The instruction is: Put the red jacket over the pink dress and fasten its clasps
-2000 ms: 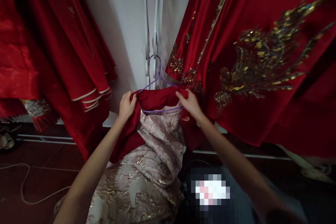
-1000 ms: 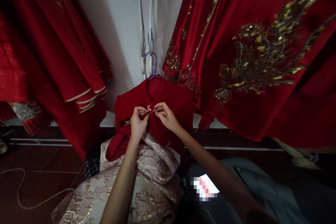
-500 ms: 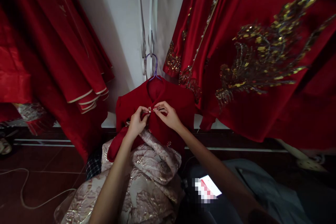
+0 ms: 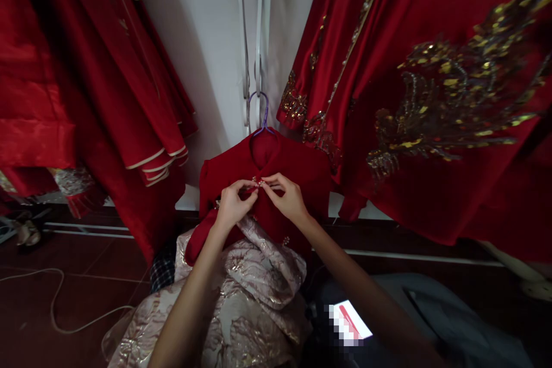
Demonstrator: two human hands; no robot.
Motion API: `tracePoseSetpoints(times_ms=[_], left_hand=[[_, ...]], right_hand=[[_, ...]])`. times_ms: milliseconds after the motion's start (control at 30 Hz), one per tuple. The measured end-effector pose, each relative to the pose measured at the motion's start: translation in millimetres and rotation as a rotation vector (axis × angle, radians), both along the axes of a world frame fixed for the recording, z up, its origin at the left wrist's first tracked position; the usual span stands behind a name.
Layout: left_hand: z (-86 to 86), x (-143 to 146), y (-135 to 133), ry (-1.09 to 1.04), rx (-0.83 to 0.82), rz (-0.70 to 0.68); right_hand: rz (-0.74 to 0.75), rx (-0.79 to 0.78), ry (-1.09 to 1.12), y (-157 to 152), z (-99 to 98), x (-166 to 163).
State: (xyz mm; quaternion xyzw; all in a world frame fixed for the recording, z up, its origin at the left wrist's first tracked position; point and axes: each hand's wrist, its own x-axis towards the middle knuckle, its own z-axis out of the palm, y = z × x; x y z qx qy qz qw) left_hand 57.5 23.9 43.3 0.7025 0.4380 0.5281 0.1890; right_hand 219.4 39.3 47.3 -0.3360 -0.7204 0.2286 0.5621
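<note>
- Gown [image 4: 431, 98] with gold beadwork hangs just right of the red jacket [image 4: 297, 169], and its hem comes very close to the jacket's shoulder. I'd keep the jacket sleeve off those sequins so nothing snags.
- Brocade fabric [image 4: 241, 299], pinkish with gold, is bunched right under the jacket and touches its lower edge. It's probably worth leaving it there so it takes some of the weight.
- The jacket faces the camera, hung on a thin purple hanger [image 4: 264, 118] whose hook pokes out above the collar. My take is to line up the two front edges flat and level first. Then work sideways rather than tugging down, or that wire hanger will tip.
- Left hand [image 4: 230, 207] and right hand [image 4: 291, 198] meet at the jacket's centre front, just below the collar. Both sets of fingers [image 4: 276, 179] are pinched narrow, holding the fastening from either side.
- The clasp [image 4: 260, 183] is small and pearly-looking, and sits on the jacket's front opening. It's right between the two sets of fingertips and touches both, though it's too small to tell whether it's hooked.
</note>
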Motion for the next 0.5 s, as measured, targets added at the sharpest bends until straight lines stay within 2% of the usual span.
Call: tracePoseSetpoints(times_ms=[233,400,500], left_hand=[[4.6,4.8,2.6,0.042,0.032,0.103],[10.8,6.5,3.3,0.191,0.107,0.129],[19.2,4.5,4.9,0.321,0.127,0.115]], right_hand=[[0.001,-0.041,0.123,-3.8,-6.5,-3.9],[-0.041,-0.071,0.156,-1.2,-10.0,-3.3],[-0.013,-0.098,0.174,3.0,-10.8,-2.2]])
